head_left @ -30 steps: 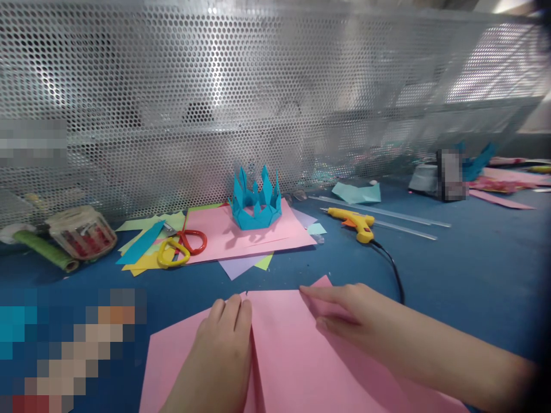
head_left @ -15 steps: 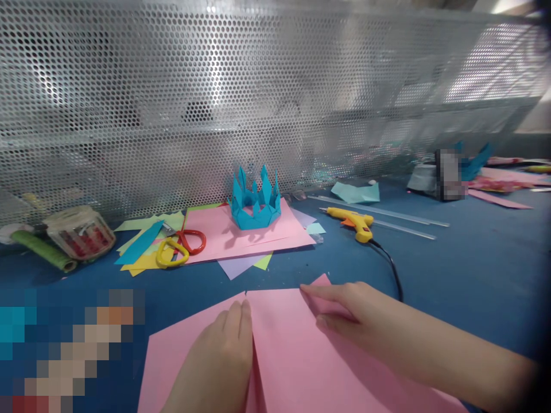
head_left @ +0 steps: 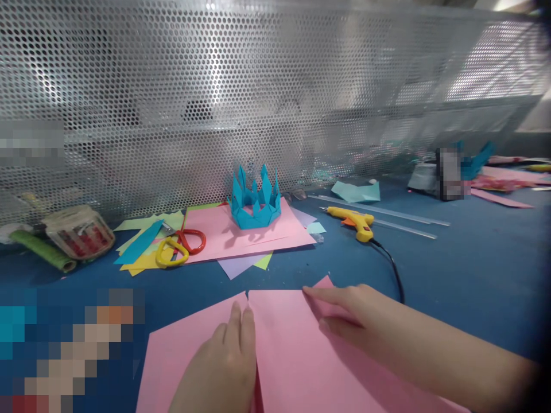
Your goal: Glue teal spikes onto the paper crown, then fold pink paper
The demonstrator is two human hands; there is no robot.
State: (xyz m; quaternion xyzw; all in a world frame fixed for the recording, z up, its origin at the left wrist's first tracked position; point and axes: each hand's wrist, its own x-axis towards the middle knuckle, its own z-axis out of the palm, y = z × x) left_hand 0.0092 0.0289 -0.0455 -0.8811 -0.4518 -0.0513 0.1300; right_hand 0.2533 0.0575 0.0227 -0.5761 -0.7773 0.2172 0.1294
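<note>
Pink folded paper (head_left: pixel 288 338) lies lower-middle in my feed, its seam (head_left: pixel 259 393) pointing to the frame's top; the bottom border crops it, so I can't judge its long axis. The left hand (head_left: pixel 226 358) rests flattened beside the seam, gripping nothing; the right hand (head_left: pixel 361 315), index finger and thumb parted, touches the right flap, grip unclear to me.

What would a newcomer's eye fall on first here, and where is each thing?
The bright blue paper crown stands out first, on the pink sheet before the perforated metal screen. Nearer, the left hand and right hand rest on large pink paper. The yellow glue gun lies right of the crown.
</note>
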